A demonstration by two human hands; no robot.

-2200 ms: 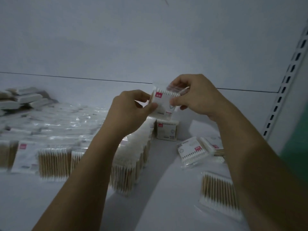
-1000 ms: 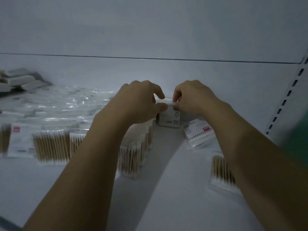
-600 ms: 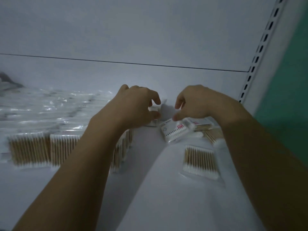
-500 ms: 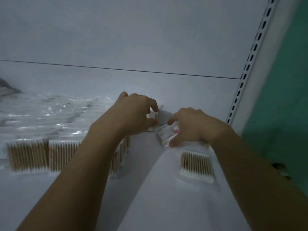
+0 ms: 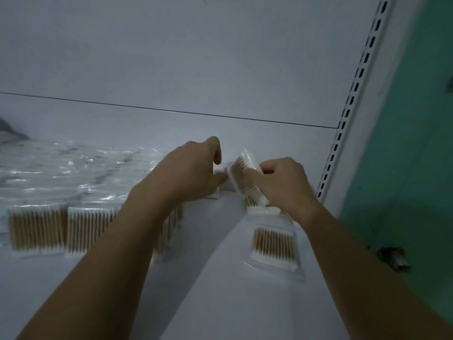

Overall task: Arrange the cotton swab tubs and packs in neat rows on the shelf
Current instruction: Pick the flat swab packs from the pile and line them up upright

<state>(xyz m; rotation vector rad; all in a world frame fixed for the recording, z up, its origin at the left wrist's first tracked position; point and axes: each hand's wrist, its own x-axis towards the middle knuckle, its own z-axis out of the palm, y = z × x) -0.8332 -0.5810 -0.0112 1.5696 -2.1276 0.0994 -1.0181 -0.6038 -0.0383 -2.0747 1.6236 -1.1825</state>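
Observation:
My right hand (image 5: 282, 185) grips a clear pack of wooden cotton swabs (image 5: 242, 171), lifted and tilted just off the white shelf (image 5: 220, 303) near its back. My left hand (image 5: 191, 173) curls its fingers round the small white packs (image 5: 218, 168) standing at the far end of an upright row (image 5: 169, 231); most of those packs are hidden by the hand. One loose pack (image 5: 274, 249) lies flat on the shelf under my right forearm. Another (image 5: 259, 208) lies partly hidden beneath my right hand.
Rows of swab packs (image 5: 63, 229) fill the shelf's left side, their wrap glinting toward the back. A slotted white upright (image 5: 353, 94) bounds the shelf on the right, with a green wall (image 5: 416, 143) beyond it. A white back panel (image 5: 171, 69) closes the rear.
The pack both hands held up was set at the row's back end. My right hand then reached right, took a loose pack off the shelf and lifted it, turning it. My head turned right.

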